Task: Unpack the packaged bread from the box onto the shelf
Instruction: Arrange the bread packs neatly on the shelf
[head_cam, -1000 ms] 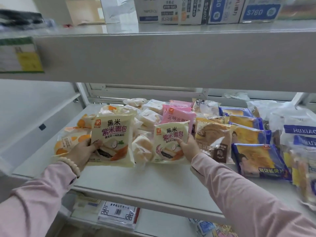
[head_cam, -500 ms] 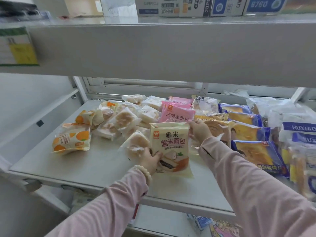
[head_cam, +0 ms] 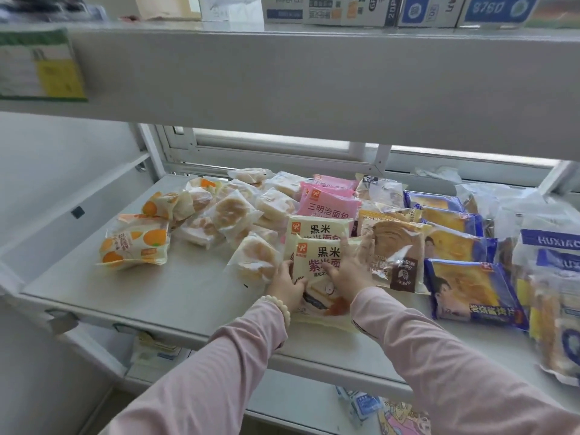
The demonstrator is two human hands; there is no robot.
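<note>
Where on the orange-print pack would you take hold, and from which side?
The orange-print pack lies flat, bare shelf in front, other packs crowded behind. Probably pinch its near sealed edge, coming from the front.

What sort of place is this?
Probably a small shop or its stockroom: a white metal shelf spread with packaged bread, a shelf label on the edge above, and cartons on top.

I wear a long-sleeved top in pale pink. The left sleeve [head_cam: 219,372] and the right sleeve [head_cam: 439,356] are of soft, plain cloth with faint folds, and each ends at the wrist. Round my left wrist sits a bracelet [head_cam: 279,307] of round, cream-white beads. My left hand [head_cam: 287,287] and right hand [head_cam: 348,271] are bare.
</note>
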